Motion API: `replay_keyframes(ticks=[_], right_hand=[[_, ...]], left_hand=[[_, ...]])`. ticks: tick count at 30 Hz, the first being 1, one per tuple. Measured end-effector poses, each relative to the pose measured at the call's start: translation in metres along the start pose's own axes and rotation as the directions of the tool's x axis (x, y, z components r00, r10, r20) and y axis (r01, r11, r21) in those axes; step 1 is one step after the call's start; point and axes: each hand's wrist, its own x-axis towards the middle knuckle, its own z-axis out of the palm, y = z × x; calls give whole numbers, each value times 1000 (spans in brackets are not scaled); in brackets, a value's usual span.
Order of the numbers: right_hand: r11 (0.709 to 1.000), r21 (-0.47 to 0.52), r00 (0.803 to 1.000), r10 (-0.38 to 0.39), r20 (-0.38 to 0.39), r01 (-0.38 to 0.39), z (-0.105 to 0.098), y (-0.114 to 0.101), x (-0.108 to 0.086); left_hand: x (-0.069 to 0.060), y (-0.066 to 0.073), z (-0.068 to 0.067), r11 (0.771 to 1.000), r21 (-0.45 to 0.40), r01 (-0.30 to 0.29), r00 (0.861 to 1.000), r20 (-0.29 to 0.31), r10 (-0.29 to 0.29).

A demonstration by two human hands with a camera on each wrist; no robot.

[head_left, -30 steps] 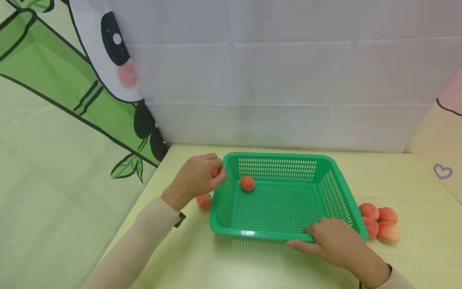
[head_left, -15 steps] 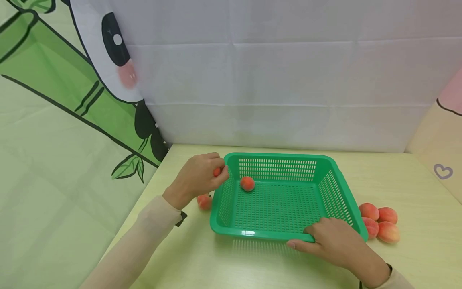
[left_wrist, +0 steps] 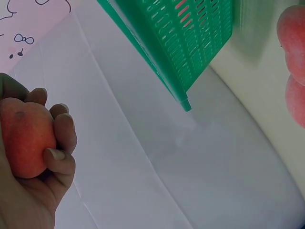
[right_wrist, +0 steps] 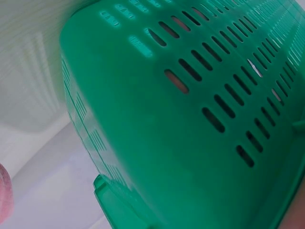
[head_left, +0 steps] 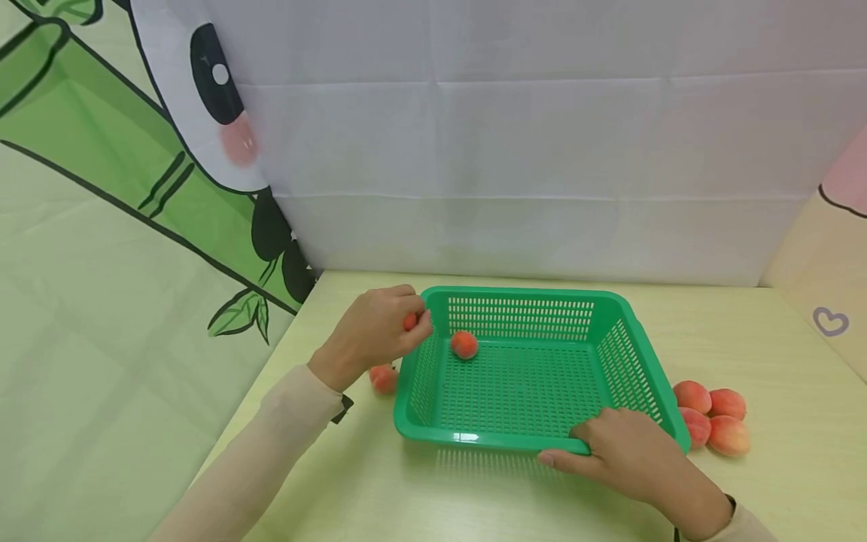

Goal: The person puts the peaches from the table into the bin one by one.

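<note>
A green plastic basket (head_left: 521, 444) with slotted sides stands on the table, and one peach (head_left: 463, 344) lies inside near its back left corner. My left hand (head_left: 372, 327) holds a second peach (left_wrist: 27, 138) in curled fingers, just at the basket's left rim. In the left wrist view this peach sits against the palm, apart from the basket wall. My right hand (head_left: 630, 455) grips the basket's front rim near the right corner, with the thumb outside. The right wrist view is mostly filled by the basket wall (right_wrist: 119, 119); little of that hand shows there.
Several peaches (head_left: 718, 418) lie in a cluster on the table right of the basket. More peaches (left_wrist: 295, 43) lie left of it, partly hidden by my left arm in the head view. A printed cloth (head_left: 528, 173) hangs along the table's back edge.
My left hand has drifted slightly right with its peach, toward the basket's left rim. The right hand and basket have stayed put.
</note>
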Motion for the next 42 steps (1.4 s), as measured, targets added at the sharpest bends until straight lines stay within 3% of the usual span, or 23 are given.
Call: replay_keyframes(ticks=[17,42], right_hand=[[1000,-9,1000,-14,-23,13,2,2,0],[1000,-10,1000,-4,-18,3,4,3,0]], left_hand=[[4,2,4,999,27,-40,999,6,40],[8,6,14,997,-8,-75,997,-4,75]])
